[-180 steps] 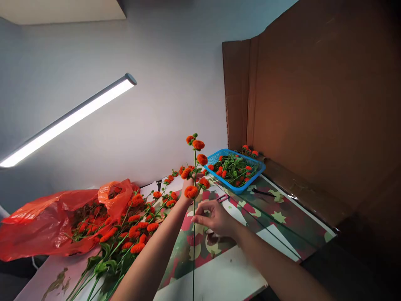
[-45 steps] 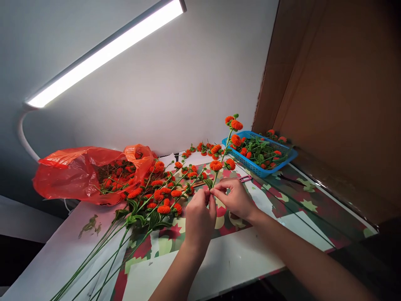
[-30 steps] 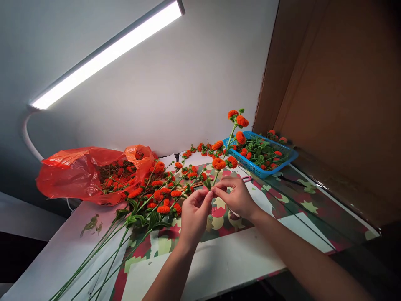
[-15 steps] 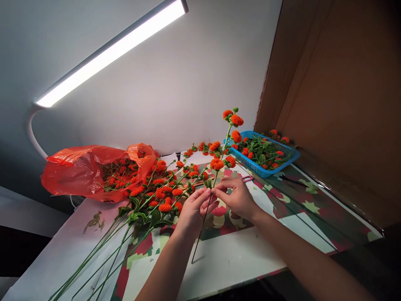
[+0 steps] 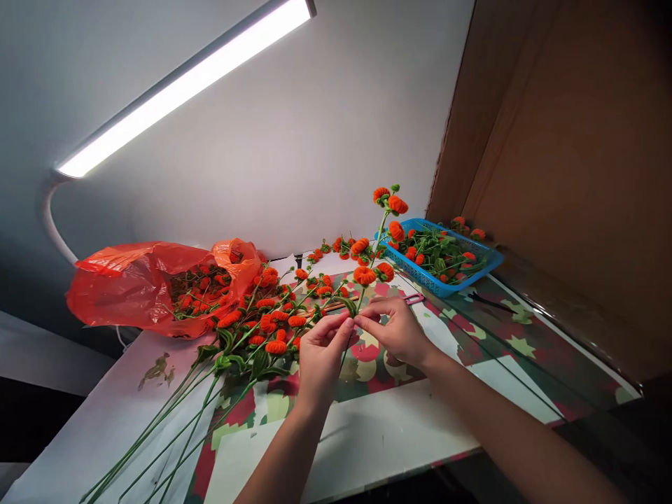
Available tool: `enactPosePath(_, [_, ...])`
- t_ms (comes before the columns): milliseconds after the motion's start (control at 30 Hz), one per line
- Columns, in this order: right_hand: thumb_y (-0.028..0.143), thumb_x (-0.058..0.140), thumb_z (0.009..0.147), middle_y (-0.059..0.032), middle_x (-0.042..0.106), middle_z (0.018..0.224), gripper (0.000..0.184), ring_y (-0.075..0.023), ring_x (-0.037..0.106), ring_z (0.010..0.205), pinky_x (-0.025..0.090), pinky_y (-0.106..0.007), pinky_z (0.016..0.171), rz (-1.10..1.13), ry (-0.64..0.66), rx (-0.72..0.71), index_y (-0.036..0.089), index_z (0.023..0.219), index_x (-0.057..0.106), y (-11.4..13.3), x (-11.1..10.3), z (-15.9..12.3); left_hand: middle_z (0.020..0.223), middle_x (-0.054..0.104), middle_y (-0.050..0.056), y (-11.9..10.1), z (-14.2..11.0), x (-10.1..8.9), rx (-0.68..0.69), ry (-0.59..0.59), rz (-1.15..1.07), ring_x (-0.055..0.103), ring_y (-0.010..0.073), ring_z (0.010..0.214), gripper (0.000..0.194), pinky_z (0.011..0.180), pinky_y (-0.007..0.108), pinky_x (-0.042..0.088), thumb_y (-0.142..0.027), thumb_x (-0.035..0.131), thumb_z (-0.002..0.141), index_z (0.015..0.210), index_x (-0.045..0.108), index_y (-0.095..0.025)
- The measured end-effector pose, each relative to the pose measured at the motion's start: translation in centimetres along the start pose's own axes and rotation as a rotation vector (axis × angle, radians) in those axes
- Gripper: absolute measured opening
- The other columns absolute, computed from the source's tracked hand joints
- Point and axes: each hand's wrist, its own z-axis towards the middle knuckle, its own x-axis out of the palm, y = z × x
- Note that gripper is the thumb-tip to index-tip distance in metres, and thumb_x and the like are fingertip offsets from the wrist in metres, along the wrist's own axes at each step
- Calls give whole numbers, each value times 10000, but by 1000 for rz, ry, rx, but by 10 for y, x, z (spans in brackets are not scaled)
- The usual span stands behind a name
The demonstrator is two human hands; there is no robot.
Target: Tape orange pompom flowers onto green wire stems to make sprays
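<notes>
A flower stem (image 5: pixel 368 274) with fuzzy orange pumpkin-like heads stands nearly upright in front of me, leaning a little right at the top. Both hands pinch it at the same low spot, fingertips nearly touching. My left hand (image 5: pixel 324 353) closes thumb and forefinger on it from the left. From the right, my right hand (image 5: pixel 396 329) grips it between thumb and fingers. A green leaf (image 5: pixel 346 303) sticks out leftward just above the pinch. The lower stem is mostly hidden behind my left hand.
Several finished-looking flower stems (image 5: pixel 181 427) lie at left, heads toward the middle. An open red plastic bag (image 5: pixel 120 287) and a blue basket (image 5: pixel 446 285) hold more orange-and-green pieces. A lit lamp (image 5: pixel 189 87) hangs above. Pink-handled tool (image 5: pixel 414 299) and dark wires (image 5: pixel 517 374) lie to the right.
My left hand has turned and risen slightly, its fingers now more closed, covering the lower stem. The leaf now spreads farther left. My right hand has barely moved.
</notes>
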Motion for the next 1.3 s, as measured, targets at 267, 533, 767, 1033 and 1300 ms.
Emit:
enactPosePath(267, [166,590,767,-1,574,558,195,-118,473,584,394,-238,593,11,-17,-3,167,584,657,-2,-1,0,813,669,34,1,-1,0,63,6,54,626,138,720,241,675,272,560,-269,753,636,847,724,-158])
enactPosePath(533, [147,593,754,5,565,545,183,-113,479,572,400,-232,583,26,-22,6,166,586,665,0,0,0,730,695,36,0,4,-1,-133,-28,-100,640,136,690,275,700,286,554,-241,806,549,786,717,-132])
enactPosePath(767, [161,599,756,3,580,561,165,-110,499,556,399,-226,557,-18,-11,40,161,616,684,1,-1,-1,789,706,59,-1,0,-5,91,9,230,649,164,726,227,681,271,551,-288,750,631,811,730,-151])
enactPosePath(1033, [166,579,789,-8,584,554,188,-124,503,570,389,-243,580,-123,4,-39,170,638,690,0,-1,-1,791,678,41,0,-5,-4,550,23,639,637,146,671,152,635,266,568,-227,680,711,849,732,-188])
enactPosePath(1300, [168,564,808,-9,590,568,215,-141,517,608,409,-285,660,-175,14,-137,189,617,660,0,-1,-2,815,696,54,-4,-10,1,475,-24,497,646,173,686,193,644,262,548,-205,698,684,868,750,-233])
